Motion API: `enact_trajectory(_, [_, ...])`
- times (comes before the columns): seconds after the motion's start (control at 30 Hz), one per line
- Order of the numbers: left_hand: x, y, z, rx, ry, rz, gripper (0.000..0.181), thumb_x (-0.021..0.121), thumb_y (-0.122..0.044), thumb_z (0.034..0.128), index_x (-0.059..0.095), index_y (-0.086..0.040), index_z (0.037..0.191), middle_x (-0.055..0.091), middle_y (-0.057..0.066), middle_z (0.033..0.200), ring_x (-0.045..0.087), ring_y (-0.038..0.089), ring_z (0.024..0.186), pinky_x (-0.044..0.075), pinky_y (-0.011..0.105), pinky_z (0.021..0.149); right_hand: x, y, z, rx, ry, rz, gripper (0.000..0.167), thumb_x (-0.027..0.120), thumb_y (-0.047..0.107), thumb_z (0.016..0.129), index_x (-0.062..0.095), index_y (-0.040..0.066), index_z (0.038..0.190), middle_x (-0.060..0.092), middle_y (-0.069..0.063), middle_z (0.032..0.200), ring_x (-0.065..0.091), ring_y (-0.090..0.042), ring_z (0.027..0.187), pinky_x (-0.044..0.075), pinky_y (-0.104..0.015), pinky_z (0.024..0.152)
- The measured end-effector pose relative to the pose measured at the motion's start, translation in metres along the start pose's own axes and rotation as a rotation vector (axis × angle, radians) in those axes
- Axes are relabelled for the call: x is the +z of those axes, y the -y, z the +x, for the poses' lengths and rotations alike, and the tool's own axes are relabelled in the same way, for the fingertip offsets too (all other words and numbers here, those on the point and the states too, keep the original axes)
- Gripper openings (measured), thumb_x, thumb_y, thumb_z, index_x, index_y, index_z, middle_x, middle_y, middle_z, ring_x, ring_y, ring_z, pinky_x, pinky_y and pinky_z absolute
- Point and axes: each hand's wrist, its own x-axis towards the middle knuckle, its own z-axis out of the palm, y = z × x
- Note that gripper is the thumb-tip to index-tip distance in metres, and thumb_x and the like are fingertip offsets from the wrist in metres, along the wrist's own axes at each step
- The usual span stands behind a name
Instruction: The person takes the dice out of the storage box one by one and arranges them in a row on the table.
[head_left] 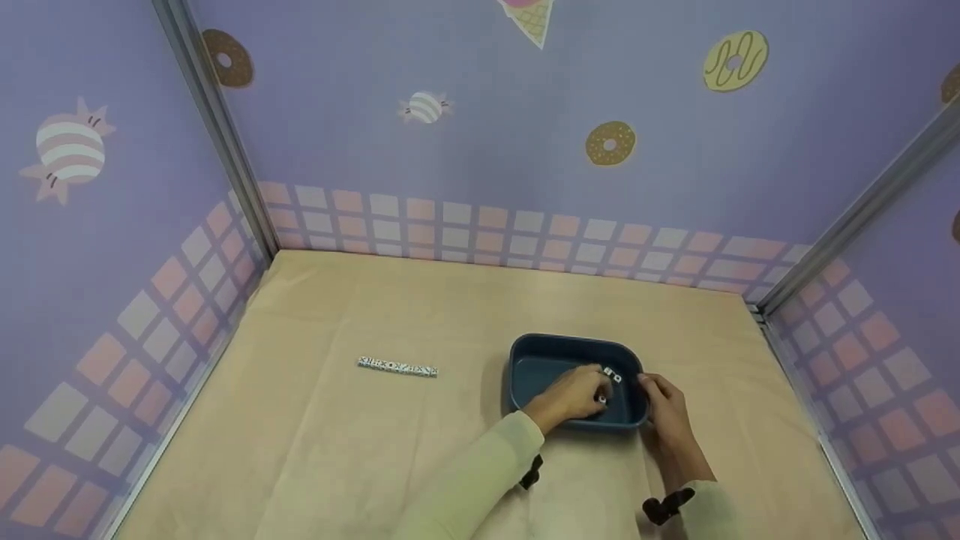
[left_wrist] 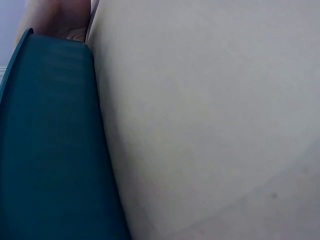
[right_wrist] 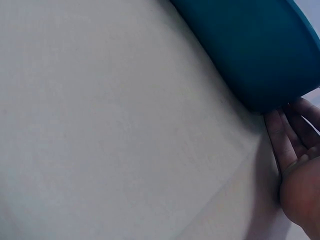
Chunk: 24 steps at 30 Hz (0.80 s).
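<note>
A dark blue rectangular tub [head_left: 574, 424] sits on the cloth, right of centre in the head view. My left hand [head_left: 574, 391] reaches down into it, fingers bent, with a small white cube [head_left: 602, 400] showing between thumb and fingers. Close by inside the tub lie a few more small white cubes [head_left: 613, 375] with dark marks. At the tub's right end my right hand [head_left: 667, 409] holds the wall, thumb at the rim and fingers against the outside. The left wrist view shows only the tub's outer side [left_wrist: 55, 135] and part of a hand.
A straight row of small white patterned cubes [head_left: 397, 367] lies on the beige cloth [head_left: 390, 442] to the left of the tub. Purple walls [head_left: 480, 135] with sweets and tile prints enclose the table at the back and both sides, with metal posts [head_left: 225, 135] at the corners.
</note>
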Motion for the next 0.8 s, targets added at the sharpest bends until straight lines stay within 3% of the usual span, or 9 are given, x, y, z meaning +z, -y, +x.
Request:
enact_trajectory(0.13, [0.000,0.000,-0.001,-0.036,0.014,-0.034,0.012,0.080,-0.017,0.0959,0.080,-0.019,0.108,0.066,-0.008,0.105,0.061,0.004,0.090,0.052,0.019,0.079,0.000,-0.001,0.000,0.005,-0.003,0.008,0.046,0.053,0.031,0.113,0.061,-0.005,0.140,0.061,-0.023,0.137,0.060,-0.027,0.110,0.053,-0.029,0.089])
enact_trajectory(0.2, [-0.001,0.000,-0.003,-0.042,-0.016,-0.054,0.013,0.078,-0.016,0.0970,0.079,-0.019,0.110,0.065,-0.008,0.104,0.060,0.003,0.089,0.052,0.018,0.079,0.001,-0.001,-0.001,0.001,-0.008,0.013,0.045,0.053,0.031,0.113,0.062,-0.005,0.139,0.062,-0.024,0.134,0.060,-0.026,0.106,0.052,-0.028,0.086])
enact_trajectory(0.4, [-0.010,0.001,-0.014,-0.002,-0.285,-0.214,0.011,0.074,-0.016,0.1001,0.078,-0.014,0.110,0.062,-0.004,0.103,0.062,0.004,0.091,0.050,0.012,0.080,0.004,-0.009,0.000,-0.017,-0.012,0.024,0.043,0.053,0.028,0.113,0.064,-0.006,0.136,0.063,-0.023,0.131,0.062,-0.024,0.106,0.054,-0.027,0.085])
enact_trajectory(0.53, [-0.022,-0.001,-0.034,0.083,-0.383,-0.319,0.008,0.072,-0.012,0.1005,0.076,-0.012,0.107,0.061,-0.002,0.103,0.065,0.006,0.092,0.051,0.010,0.082,0.002,-0.024,0.012,0.001,-0.029,0.052,0.045,0.054,0.033,0.113,0.063,-0.004,0.137,0.061,-0.021,0.136,0.063,-0.023,0.110,0.056,-0.026,0.086])
enact_trajectory(0.67, [-0.037,0.006,-0.060,0.177,-0.398,-0.356,0.006,0.069,-0.009,0.1013,0.073,-0.013,0.105,0.060,0.000,0.103,0.065,0.007,0.089,0.055,0.014,0.081,0.000,-0.034,0.020,-0.007,-0.061,0.039,0.050,0.055,0.040,0.112,0.062,-0.002,0.139,0.060,-0.020,0.139,0.061,-0.019,0.110,0.053,-0.022,0.086])
enact_trajectory(0.8, [-0.060,0.024,-0.092,0.215,-0.405,-0.340,0.006,0.069,-0.008,0.1016,0.073,-0.012,0.104,0.060,0.000,0.103,0.066,0.008,0.089,0.058,0.020,0.080,0.001,-0.035,0.021,0.000,-0.065,0.025,0.053,0.055,0.045,0.111,0.062,0.000,0.140,0.060,-0.018,0.141,0.060,-0.020,0.115,0.051,-0.020,0.090])
